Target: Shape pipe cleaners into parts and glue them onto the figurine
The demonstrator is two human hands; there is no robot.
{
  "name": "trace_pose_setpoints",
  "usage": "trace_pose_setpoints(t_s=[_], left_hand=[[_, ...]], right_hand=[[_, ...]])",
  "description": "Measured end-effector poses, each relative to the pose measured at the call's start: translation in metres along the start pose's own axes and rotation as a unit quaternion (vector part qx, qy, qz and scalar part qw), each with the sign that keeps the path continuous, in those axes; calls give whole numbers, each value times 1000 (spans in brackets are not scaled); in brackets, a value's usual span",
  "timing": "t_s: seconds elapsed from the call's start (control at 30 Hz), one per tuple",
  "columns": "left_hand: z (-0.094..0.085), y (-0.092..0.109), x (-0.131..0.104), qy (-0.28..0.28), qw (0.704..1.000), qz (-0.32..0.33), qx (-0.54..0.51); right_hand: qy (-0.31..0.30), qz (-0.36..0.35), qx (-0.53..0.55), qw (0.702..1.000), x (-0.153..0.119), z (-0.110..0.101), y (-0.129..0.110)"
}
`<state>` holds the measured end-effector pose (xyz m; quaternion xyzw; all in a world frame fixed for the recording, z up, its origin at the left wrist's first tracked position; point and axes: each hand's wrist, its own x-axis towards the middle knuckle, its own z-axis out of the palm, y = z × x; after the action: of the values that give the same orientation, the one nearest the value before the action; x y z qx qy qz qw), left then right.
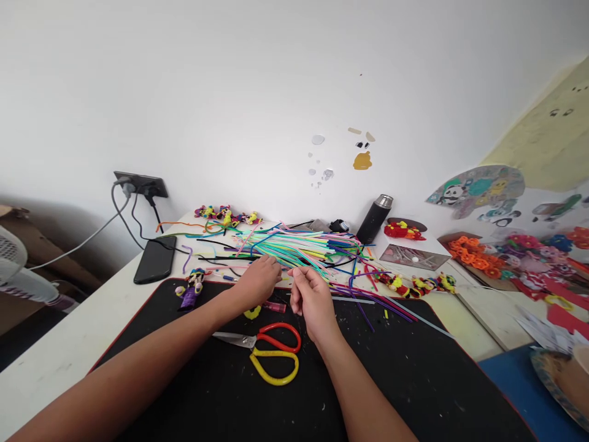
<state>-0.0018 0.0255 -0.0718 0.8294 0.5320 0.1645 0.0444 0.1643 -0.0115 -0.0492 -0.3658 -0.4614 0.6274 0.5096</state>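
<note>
Both hands are over the far part of the black mat (pixel 207 387), close together. My left hand (pixel 260 281) has its fingers curled down at the near edge of the pipe cleaner pile (pixel 294 245); whatever is in them is hidden. Just right of it, my right hand (pixel 313 299) is closed in a pinch, thumb against fingers, on something too small to name. Below the hands lie scissors (pixel 276 356) with one red and one yellow handle. A yellow curled piece (pixel 253 312) and a small pink-red item (pixel 275 306) sit under my left wrist.
A purple pipe cleaner doll (pixel 189 291) and a black phone (pixel 155 259) are at the left. Behind the pile stands a black flask (pixel 375 219), beside a white box (pixel 416 253). More small dolls (pixel 421 285) lie right. Cables run from a wall socket (pixel 140 184).
</note>
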Motion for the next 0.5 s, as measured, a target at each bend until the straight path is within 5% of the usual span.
trace_pose_setpoints(t_s=[0.2, 0.3, 0.37, 0.5], left_hand=[[-32, 10, -14, 17, 984, -44, -170], [-46, 16, -20, -1, 894, -78, -441], [-53, 17, -21, 1, 846, -97, -524], [-61, 16, -20, -3, 841, -102, -532]], right_hand=[[0, 1, -5, 1000, 0, -1, 1], [3, -1, -9, 1000, 1, -2, 1], [4, 0, -15, 1000, 2, -2, 2], [2, 4, -32, 999, 3, -1, 3]])
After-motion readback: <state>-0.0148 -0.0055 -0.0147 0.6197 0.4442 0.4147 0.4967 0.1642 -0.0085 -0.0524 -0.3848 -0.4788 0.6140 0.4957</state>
